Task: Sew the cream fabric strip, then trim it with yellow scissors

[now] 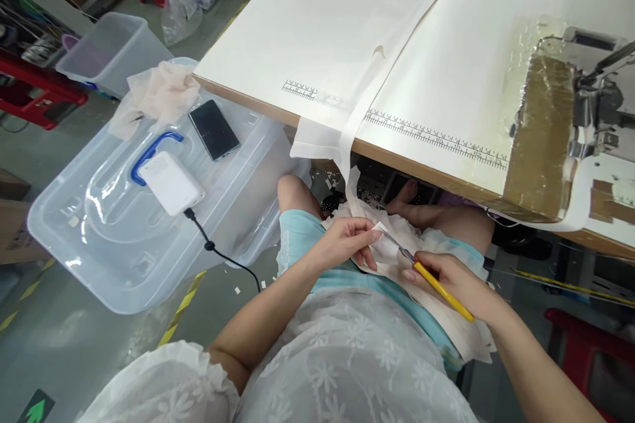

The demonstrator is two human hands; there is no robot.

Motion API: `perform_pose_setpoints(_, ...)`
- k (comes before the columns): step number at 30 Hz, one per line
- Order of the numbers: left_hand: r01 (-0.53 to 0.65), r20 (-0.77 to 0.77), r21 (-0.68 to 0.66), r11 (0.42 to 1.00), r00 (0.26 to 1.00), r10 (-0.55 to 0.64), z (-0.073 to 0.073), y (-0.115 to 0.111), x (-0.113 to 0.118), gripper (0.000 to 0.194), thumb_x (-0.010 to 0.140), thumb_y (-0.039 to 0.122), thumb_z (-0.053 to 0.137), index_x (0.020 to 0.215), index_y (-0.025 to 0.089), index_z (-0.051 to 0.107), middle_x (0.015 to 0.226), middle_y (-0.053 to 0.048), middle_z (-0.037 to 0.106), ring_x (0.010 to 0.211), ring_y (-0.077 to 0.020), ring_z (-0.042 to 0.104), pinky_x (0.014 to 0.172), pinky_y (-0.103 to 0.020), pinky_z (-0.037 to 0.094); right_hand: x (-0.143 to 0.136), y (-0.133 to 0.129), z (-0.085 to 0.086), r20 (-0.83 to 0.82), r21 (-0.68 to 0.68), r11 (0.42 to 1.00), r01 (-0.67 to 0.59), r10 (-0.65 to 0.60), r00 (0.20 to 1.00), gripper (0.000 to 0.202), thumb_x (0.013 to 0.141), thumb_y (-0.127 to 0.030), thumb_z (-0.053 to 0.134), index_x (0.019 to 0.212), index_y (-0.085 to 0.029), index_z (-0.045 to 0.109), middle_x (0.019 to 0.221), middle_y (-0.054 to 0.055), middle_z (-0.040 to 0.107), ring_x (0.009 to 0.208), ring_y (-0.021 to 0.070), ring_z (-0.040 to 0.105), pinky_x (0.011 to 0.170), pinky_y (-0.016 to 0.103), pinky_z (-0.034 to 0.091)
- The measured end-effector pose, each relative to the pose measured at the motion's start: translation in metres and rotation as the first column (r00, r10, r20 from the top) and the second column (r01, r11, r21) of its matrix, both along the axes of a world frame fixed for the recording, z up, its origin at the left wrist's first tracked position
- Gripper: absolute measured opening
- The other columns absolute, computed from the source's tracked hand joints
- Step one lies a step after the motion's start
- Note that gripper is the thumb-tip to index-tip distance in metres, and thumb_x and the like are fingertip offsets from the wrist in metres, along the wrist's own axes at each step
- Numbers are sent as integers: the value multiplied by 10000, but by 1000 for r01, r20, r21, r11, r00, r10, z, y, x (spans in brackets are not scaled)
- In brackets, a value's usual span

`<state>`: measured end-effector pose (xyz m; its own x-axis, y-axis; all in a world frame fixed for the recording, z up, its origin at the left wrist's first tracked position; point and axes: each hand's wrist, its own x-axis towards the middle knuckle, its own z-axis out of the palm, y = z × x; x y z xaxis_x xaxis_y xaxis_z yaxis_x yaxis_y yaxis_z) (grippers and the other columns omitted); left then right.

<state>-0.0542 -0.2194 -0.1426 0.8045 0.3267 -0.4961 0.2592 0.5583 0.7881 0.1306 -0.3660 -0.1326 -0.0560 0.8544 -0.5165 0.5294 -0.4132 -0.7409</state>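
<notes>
Over my lap, my left hand [350,241] pinches the end of a white fabric strip [378,230] between thumb and fingers. My right hand [449,281] is closed around scissors with a yellow handle [443,289]. Their metal blades point left and reach the strip beside my left fingertips; whether the blades are apart cannot be made out. Pale, thin fabric [391,252] lies bunched across my thighs below both hands. A long white band [353,125] hangs over the table edge down toward my lap.
The white worktable [307,26] carries printed rulers and a sewing machine [595,99] at right. On a lidded clear plastic bin [114,258] at left lie a phone [214,130], a cabled white power bank [171,182] and crumpled fabric [161,92]. A red stool [585,350] stands at lower right.
</notes>
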Motion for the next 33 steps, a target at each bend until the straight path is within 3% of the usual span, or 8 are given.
perform_pose_setpoints(13, 24, 6, -11, 1000, 1000, -24, 1, -3, 1, 529, 692, 659, 721, 719, 152, 573, 481, -13, 629, 454, -143, 642, 425, -181, 405, -3, 1, -3, 307, 129, 988, -81, 38, 951, 450, 877, -610, 536, 658, -246, 387, 547, -41, 460, 486, 145, 430, 482, 272, 271)
perform_pose_setpoints(21, 45, -4, 29, 999, 999, -45, -6, -11, 3, 516, 752, 656, 669, 782, 161, 528, 492, -7, 625, 485, -155, 662, 457, -184, 434, -5, 0, -4, 178, 118, 990, 73, -93, 980, 479, 827, -634, 572, 628, -244, 378, 556, -43, 425, 518, 140, 394, 482, 259, 296)
perform_pose_setpoints(26, 290, 4, 112, 950, 956, -293, 11, -18, 17, 367, 926, 575, 467, 968, 211, 443, 633, -4, 661, 502, -171, 658, 447, -234, 442, -18, 5, -3, -94, 246, 919, 307, -292, 952, 294, 847, -467, 580, 722, -241, 439, 656, -22, 519, 594, 157, 504, 553, 262, 433)
perform_pose_setpoints(28, 333, -73, 435, 837, 939, -336, 35, 2, 25, 278, 966, 478, 441, 975, 204, 487, 768, -40, 684, 550, -167, 649, 460, -254, 436, -20, 0, -1, -40, 350, 868, 351, -361, 932, 238, 847, -419, 583, 731, -236, 486, 643, -19, 532, 576, 156, 507, 548, 262, 436)
perform_pose_setpoints(29, 282, -115, 645, 710, 955, -275, 48, 19, 31, 229, 969, 418, 462, 968, 196, 514, 791, -42, 679, 584, -166, 640, 493, -263, 444, -19, -4, 1, 4, 399, 846, 353, -387, 922, 208, 845, -399, 593, 744, -234, 516, 643, -18, 541, 572, 156, 512, 550, 262, 438)
perform_pose_setpoints(31, 123, -114, 936, 330, 992, -47, 71, 62, 48, 177, 908, 314, 592, 995, 172, 532, 817, -44, 650, 735, -206, 632, 623, -298, 473, -17, -15, 8, 55, 467, 804, 368, -442, 895, 168, 847, -378, 617, 773, -238, 561, 678, -10, 579, 596, 163, 546, 579, 265, 460)
perform_pose_setpoints(32, 58, -67, 979, 196, 997, 40, 79, 86, 58, 191, 877, 266, 629, 1005, 165, 529, 867, -49, 629, 831, -229, 632, 701, -318, 487, -15, -21, 12, 55, 486, 781, 392, -475, 878, 160, 854, -378, 623, 783, -243, 575, 714, -1, 608, 630, 173, 577, 604, 269, 477)
perform_pose_setpoints(33, 13, -25, 992, 127, 996, 89, 85, 110, 70, 187, 859, 228, 643, 987, 160, 524, 896, -51, 605, 926, -252, 623, 771, -335, 491, -13, -27, 16, 44, 494, 762, 418, -503, 863, 158, 864, -383, 622, 792, -247, 585, 764, 12, 640, 683, 188, 612, 643, 277, 496)
